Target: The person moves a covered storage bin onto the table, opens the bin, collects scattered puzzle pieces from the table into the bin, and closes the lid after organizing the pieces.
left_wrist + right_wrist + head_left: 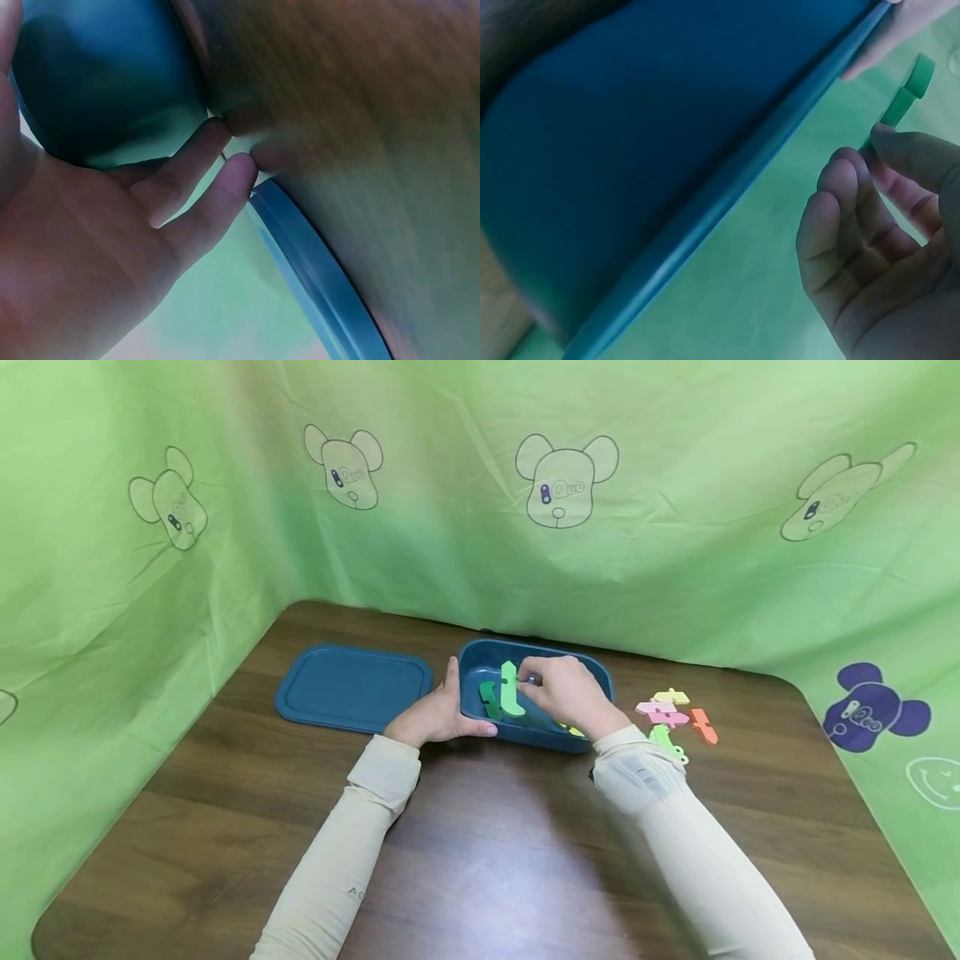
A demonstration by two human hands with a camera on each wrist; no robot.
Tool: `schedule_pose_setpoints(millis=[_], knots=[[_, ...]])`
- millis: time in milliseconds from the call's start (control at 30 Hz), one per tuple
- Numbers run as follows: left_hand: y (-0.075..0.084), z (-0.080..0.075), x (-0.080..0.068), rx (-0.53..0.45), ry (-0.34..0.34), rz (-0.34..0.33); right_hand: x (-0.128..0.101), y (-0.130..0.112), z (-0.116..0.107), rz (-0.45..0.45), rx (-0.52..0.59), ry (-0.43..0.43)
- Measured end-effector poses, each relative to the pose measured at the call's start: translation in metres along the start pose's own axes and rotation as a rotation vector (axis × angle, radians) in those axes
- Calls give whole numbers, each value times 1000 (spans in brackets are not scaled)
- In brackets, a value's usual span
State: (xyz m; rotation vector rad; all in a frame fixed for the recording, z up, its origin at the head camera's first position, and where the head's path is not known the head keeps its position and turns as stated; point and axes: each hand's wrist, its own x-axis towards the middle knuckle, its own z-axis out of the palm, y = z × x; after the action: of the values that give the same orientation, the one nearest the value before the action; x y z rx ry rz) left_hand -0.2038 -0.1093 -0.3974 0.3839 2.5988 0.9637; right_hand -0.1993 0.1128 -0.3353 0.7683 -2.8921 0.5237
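Note:
My right hand [566,689] pinches a flat light green notched piece [510,691], pointed at the top and hooked at the bottom, between thumb and fingertips above the blue box [525,739]. In the right wrist view the green piece [901,101] stands out beyond the fingertips, over the box rim. My left hand [444,710] rests against the box's left end, its thumb along the front wall and the fingers extended. A dark green piece [489,700] lies inside the box at the left. Part of a yellow piece [572,729] shows beside the right wrist; the rest is hidden.
A blue lid [352,685] lies flat on the wooden table [480,860], left of the box. Right of it are small flat pieces: yellow [672,697], pink [663,714], orange [703,727] and light green [666,743]. A green printed curtain [465,560] hangs close behind.

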Motion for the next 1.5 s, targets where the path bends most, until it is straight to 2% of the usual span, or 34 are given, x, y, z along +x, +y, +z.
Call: schedule_pose_setpoints(millis=[233,500,933,1500], knots=[[1,-1,0,15,-10,0,15,-10,13,24,-8,-2],[1,0,1,30,-27,11,23,-16,29,25,-79,-26],[1,-1,1,22,-24,20,31,-21,38,39,-95,-83],[-1,-3,1,12,-21,17,38,-21,50,59,-71,-105]])
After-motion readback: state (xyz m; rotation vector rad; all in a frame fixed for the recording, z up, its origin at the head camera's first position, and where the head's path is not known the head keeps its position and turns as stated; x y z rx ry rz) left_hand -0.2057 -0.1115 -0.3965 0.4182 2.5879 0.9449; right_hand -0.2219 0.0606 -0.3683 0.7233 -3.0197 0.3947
